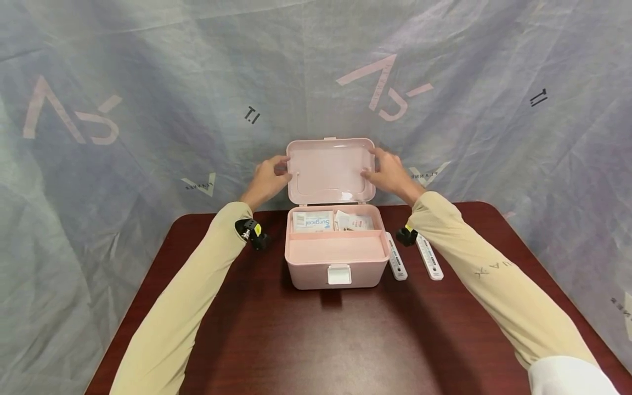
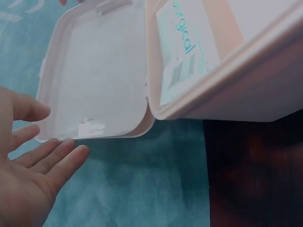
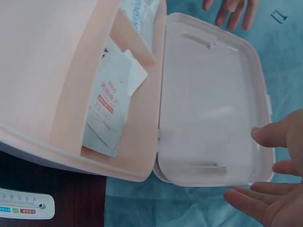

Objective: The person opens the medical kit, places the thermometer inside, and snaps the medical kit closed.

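Observation:
A pink storage box stands with its lid raised upright at the back. My left hand is at the lid's left edge, with fingers extended and loosely spread in the left wrist view. At the right edge is my right hand, its thumb in front of the lid's inner face and its fingers spread beside the rim. Whether the fingertips touch the lid is hard to tell. Inside the box's rear compartments lie a packet marked "Surgical" and several small white packets. The front compartment shows its bare floor.
Two white thermometer strips lie on the dark red wooden table, right of the box. A grey printed cloth hangs close behind the table and along both sides.

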{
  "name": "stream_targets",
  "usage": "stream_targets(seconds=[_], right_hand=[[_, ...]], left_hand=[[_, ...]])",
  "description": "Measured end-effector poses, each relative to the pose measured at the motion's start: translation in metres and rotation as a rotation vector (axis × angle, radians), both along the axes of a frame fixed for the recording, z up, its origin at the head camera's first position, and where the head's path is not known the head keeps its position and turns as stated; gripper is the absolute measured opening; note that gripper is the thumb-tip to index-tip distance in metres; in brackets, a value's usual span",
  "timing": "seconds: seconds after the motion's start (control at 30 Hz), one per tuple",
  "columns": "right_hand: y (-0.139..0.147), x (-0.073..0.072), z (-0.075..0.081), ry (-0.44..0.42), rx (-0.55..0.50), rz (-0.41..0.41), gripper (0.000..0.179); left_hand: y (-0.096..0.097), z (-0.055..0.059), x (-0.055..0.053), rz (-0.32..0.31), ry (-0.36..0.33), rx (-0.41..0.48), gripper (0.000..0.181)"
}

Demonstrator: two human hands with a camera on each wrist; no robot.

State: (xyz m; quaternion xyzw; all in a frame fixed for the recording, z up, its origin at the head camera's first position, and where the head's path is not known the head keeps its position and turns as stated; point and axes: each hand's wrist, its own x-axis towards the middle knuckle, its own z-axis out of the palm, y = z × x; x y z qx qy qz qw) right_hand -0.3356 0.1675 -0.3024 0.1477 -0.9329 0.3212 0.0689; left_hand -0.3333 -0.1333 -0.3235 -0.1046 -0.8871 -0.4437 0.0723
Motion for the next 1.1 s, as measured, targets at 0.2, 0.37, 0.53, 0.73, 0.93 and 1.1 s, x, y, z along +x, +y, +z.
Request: stream_targets(seconds=[0.2,0.37,0.53,0.73,0.93,1.1], right_hand=[[0.009,0.002,0.002,-0.025,0.004,0.009,0.059],[0.018,0.006,0.0,-0.026,-0.003,0.013,0.056],[0.021,0.012,-0.004,-0.014,-0.005,0.041,0.054],[0.02,0.018,-0.005,0.009,-0.003,0.058,0.052],[0.026,0.025,-0.005,0.029,-0.009,0.089,0.05],[0.032,0.031,-0.009,0.027,-0.032,0.105,0.049]], left_hand=[[-0.007,0.001,0.003,-0.017,0.025,0.021,0.045],[-0.01,0.0,0.008,-0.016,0.033,0.036,0.044],[-0.016,-0.004,0.018,-0.025,0.065,0.137,0.041],[-0.028,-0.011,0.031,-0.047,0.133,0.204,0.037],[-0.031,-0.019,0.046,-0.057,0.127,0.17,0.039],[-0.027,-0.023,0.055,-0.068,0.111,0.146,0.04]])
